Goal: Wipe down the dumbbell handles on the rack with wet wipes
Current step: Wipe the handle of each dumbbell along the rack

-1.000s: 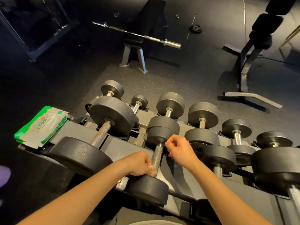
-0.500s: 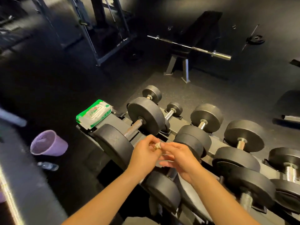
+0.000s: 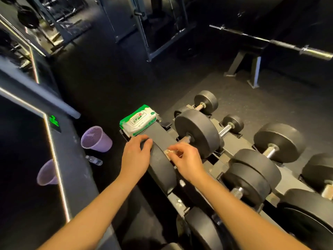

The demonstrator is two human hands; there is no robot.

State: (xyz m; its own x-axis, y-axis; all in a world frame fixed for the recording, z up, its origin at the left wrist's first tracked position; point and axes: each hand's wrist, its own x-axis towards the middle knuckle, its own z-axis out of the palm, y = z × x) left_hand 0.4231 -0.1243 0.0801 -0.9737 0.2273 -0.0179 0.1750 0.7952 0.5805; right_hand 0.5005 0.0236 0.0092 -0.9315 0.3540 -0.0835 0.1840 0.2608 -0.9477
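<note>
The rusty brown knurled metal handle (image 3: 185,139) of the large black round-headed dumbbell (image 3: 197,134) is lying in the leftmost cradle of the grey steel rack (image 3: 232,144); only a short stretch of it is showing between the two heads. The right hand (image 3: 187,159) is hovering over that gap, fingertips pinching a small, crumpled, stained-looking white wet wipe (image 3: 168,152) just beside the near head's inner face; whether the wipe is touching the handle cannot be told. The left hand (image 3: 137,156) is gripping the rim of the near head, fingers curled over its top edge; the hands are working apart, one on each side of that head.

Probable faults from here:
- the wipe is looking spent; a dirty wad is likely to be smearing grime along the grip rather than lifting it;
- rough, rusted knurling is likely to be snagging and shredding the thin material, leaving fibres behind;
- the gap is narrow; if the dumbbell rolls under the left hand's pull, the right fingers risk being nipped against a head.

The green-and-white soft pack of wet wipes (image 3: 139,120) is sitting at the rack's left end, just beside the left hand; a sideways knock could be sending it off the edge toward the purple mesh plastic basket (image 3: 96,139) and the clear plastic bottle (image 3: 94,160) on the floor.
</note>
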